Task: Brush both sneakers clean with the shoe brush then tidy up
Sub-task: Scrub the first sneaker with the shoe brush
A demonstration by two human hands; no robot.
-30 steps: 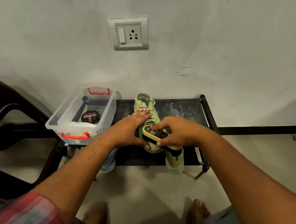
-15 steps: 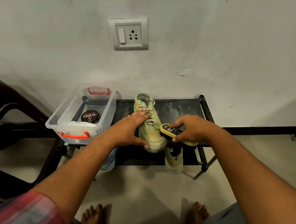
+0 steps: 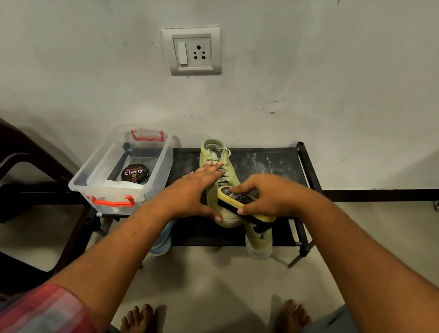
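Observation:
A pale green sneaker (image 3: 215, 153) lies on top of the black shoe rack (image 3: 270, 162), toe towards me. My left hand (image 3: 194, 192) rests flat on its laces and left side, thumb at the toe. A yellow shoe brush (image 3: 244, 203) with a dark label is gripped by my right hand (image 3: 267, 194) and sits across the sneaker's toe, bristles down. The second green sneaker (image 3: 259, 241) stands on the lower shelf, its toe poking out under the brush.
A clear plastic box (image 3: 159, 157) with red handles sits at the rack's left end and holds a Cherry polish tin (image 3: 135, 173). A dark plastic chair (image 3: 4, 170) is at the left. A blue shoe (image 3: 163, 241) shows under my left forearm. My bare feet (image 3: 140, 320) are on the floor.
The brush and my right hand swung out to the right off the toe, then came back left onto the toe. My left hand has stayed on the sneaker.

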